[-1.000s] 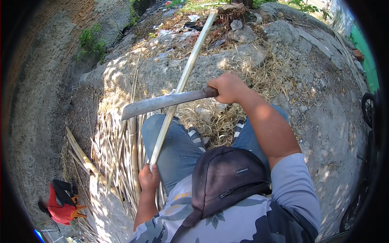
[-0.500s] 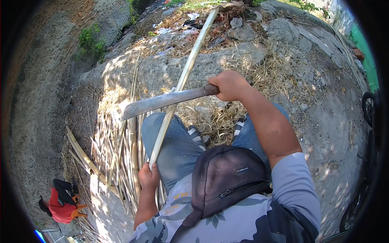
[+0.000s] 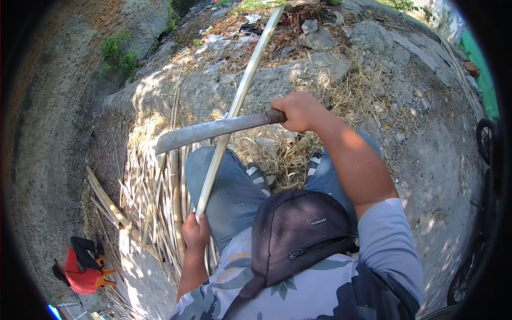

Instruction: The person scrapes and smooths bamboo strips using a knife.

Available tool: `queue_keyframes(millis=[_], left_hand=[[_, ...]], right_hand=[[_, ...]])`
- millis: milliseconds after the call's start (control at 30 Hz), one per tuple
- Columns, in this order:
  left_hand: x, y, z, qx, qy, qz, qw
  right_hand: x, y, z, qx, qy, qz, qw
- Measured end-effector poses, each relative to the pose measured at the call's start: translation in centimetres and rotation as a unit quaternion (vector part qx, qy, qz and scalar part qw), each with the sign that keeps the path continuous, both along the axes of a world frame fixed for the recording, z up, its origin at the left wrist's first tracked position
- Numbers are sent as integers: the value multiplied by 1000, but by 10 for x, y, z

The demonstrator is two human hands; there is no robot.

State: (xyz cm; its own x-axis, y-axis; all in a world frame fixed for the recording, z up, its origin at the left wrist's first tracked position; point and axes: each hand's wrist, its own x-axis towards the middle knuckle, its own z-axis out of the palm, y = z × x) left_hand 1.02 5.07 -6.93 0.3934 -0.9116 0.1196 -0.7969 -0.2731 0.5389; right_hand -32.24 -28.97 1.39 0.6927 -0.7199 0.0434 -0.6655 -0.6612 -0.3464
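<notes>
My right hand [image 3: 300,111] is closed round the brown handle of a machete [image 3: 213,129]. Its broad grey blade points left and lies across a long pale bamboo strip [image 3: 242,90]. The lower end of that strip is gripped by my left hand [image 3: 196,232], thumb on top, beside my left knee. From there the strip slants over my thigh and away, its far end resting by the rubble. Where blade and strip cross, a small light bit, perhaps a shaving, shows at the blade's edge.
Many split bamboo strips [image 3: 160,197] lie in a pile to my left. Curly shavings [image 3: 282,160] cover the ground between my feet. A low concrete ledge [image 3: 197,93] runs ahead, with stones and litter behind. A person in red [image 3: 82,272] sits far left. Wheels [image 3: 484,141] stand at right.
The machete and my right hand have shifted slightly left and toward the far side along the strip. My left hand has stayed in nearly the same place.
</notes>
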Motion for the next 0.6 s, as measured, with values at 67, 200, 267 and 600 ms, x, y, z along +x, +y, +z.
queue_keyframes(millis=[67, 200, 267, 600], left_hand=[[1, 0, -2, -5, -8, -4, 1000], [2, -1, 2, 32, -26, 14, 999], [3, 0, 0, 33, -20, 19, 999], [2, -1, 1, 44, -31, 35, 998]], right_hand=[[1, 1, 3, 13, 6, -5, 1000], [1, 1, 4, 30, 12, -8, 999], [1, -1, -2, 29, 6, -6, 1000], [1, -1, -10, 25, -36, -2, 999]])
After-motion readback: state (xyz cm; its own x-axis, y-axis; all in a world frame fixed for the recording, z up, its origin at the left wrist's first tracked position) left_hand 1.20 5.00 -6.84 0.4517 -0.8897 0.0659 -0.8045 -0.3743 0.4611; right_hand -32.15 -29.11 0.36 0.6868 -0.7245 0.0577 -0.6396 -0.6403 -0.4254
